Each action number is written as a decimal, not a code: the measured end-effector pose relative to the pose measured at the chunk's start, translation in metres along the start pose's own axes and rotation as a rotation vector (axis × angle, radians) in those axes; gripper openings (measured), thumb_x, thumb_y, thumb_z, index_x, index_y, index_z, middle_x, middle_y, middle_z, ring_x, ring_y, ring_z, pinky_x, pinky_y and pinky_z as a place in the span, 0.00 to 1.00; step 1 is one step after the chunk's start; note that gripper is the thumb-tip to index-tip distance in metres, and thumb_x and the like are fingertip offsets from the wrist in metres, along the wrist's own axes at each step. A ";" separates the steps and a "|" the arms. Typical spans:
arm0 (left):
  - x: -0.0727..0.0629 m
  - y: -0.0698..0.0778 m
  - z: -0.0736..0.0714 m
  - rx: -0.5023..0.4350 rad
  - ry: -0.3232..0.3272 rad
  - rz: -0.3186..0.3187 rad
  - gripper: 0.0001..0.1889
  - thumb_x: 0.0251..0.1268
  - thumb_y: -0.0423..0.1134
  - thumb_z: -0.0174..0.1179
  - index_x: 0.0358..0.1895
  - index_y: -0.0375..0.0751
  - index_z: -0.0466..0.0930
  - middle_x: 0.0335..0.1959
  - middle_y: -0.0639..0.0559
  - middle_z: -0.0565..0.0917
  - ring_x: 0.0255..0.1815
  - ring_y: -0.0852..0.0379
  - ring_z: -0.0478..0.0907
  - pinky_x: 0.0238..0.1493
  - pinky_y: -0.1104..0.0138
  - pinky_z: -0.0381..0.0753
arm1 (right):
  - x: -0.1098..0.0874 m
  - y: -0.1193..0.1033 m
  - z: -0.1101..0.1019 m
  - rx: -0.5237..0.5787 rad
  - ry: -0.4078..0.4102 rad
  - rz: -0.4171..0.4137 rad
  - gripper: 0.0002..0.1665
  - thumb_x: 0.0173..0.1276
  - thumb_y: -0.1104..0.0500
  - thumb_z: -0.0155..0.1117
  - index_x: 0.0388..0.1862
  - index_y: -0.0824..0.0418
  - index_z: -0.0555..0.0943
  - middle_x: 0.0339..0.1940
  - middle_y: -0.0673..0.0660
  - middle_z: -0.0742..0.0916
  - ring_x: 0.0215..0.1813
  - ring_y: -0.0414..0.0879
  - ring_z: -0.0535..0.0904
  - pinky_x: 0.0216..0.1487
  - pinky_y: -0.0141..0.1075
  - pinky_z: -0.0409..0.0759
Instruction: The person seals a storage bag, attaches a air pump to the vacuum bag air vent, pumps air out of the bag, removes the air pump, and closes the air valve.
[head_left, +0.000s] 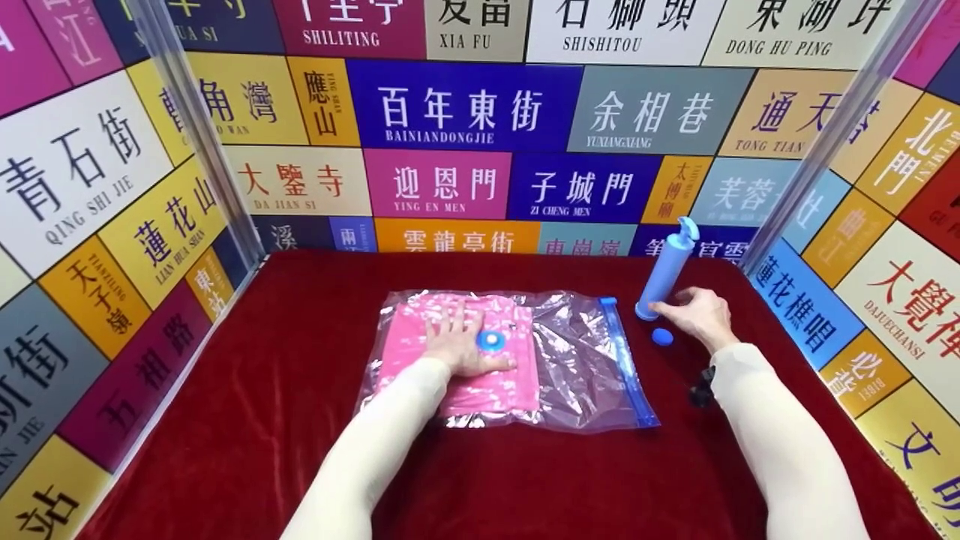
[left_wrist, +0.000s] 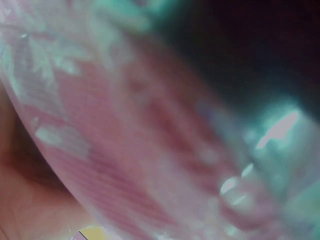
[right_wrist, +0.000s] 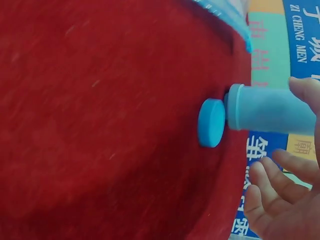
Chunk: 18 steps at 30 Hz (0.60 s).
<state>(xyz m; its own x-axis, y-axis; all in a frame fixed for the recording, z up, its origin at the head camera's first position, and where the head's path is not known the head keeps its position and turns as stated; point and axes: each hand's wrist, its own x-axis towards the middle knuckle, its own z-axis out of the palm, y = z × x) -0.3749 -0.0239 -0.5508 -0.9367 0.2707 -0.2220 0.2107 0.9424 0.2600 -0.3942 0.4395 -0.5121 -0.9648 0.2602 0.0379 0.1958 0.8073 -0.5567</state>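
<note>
A clear vacuum storage bag (head_left: 577, 360) with a pink folded cloth (head_left: 405, 330) inside lies flat on the table. My left hand (head_left: 457, 349) rests on the bag over the cloth, fingers spread, beside the round blue valve (head_left: 491, 341). In the left wrist view the pink cloth (left_wrist: 95, 110) under shiny plastic is blurred. A blue hand pump (head_left: 666, 274) stands upright right of the bag. My right hand (head_left: 701, 315) is at its lower part, thumb against or close to the pump. In the right wrist view its fingers (right_wrist: 270, 195) are spread loosely, apart from the pump.
A round blue cap (head_left: 662, 337) lies on the red cloth-covered table (head_left: 247, 420) just in front of the pump. A small black object (head_left: 703, 388) shows by my right wrist. A blue zip strip (head_left: 628, 364) edges the bag. Sign-covered walls (head_left: 465, 105) enclose the table.
</note>
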 end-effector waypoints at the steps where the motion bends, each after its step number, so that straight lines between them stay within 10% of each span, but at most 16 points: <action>1: 0.001 0.000 0.000 -0.002 0.001 -0.001 0.72 0.57 0.93 0.56 0.95 0.57 0.36 0.96 0.40 0.29 0.97 0.31 0.35 0.94 0.30 0.30 | -0.001 0.002 0.000 -0.009 -0.015 0.004 0.56 0.66 0.26 0.78 0.71 0.70 0.82 0.68 0.73 0.88 0.70 0.70 0.80 0.76 0.63 0.80; 18: -0.005 0.002 -0.001 -0.019 0.038 0.012 0.70 0.60 0.90 0.59 0.96 0.56 0.40 0.97 0.39 0.32 0.97 0.30 0.37 0.94 0.29 0.32 | -0.008 0.019 0.016 -0.097 -0.106 -0.034 0.41 0.58 0.36 0.88 0.54 0.68 0.91 0.54 0.69 0.94 0.55 0.64 0.85 0.59 0.54 0.86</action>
<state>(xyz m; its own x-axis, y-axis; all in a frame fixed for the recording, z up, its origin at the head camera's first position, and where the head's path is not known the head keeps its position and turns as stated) -0.3706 -0.0236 -0.5482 -0.9441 0.2742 -0.1827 0.2173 0.9350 0.2803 -0.3854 0.4440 -0.5363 -0.9833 0.1785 -0.0351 0.1736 0.8634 -0.4737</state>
